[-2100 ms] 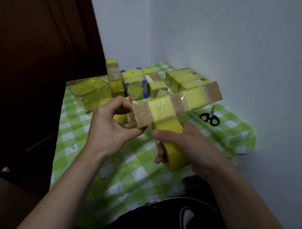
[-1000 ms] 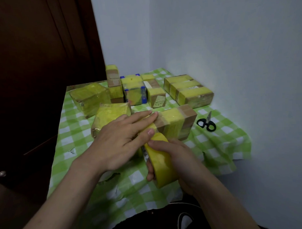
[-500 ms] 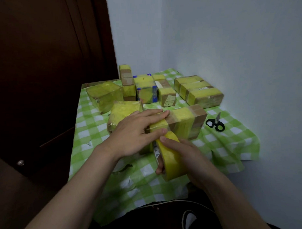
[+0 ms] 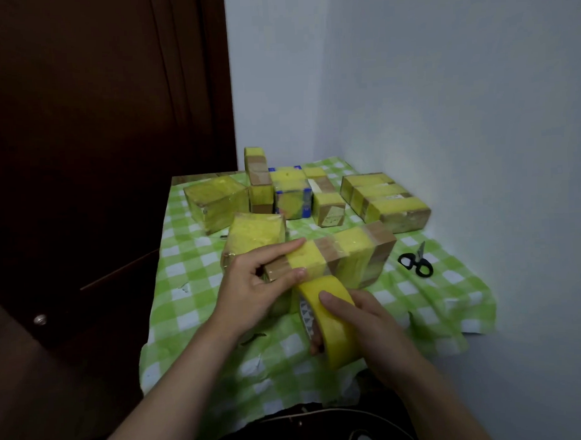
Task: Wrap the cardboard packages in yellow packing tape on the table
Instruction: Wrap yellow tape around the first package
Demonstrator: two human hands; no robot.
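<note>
Left hand [image 4: 252, 287] pinches long package [image 4: 336, 257] end: forefinger flat on top, thumb on front. Right hand [image 4: 362, 322] grips tape roll [image 4: 329, 320] just under thumb. Advice: pull strip taut, overlap neighbouring yellow band.

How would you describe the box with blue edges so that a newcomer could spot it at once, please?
Start at the green checked tablecloth in the corner of the white walls. In the back row of taped boxes, look just right of the tall upright box. There the box with blue edges stands out: its neighbours show only yellow tape and brown cardboard.
</note>
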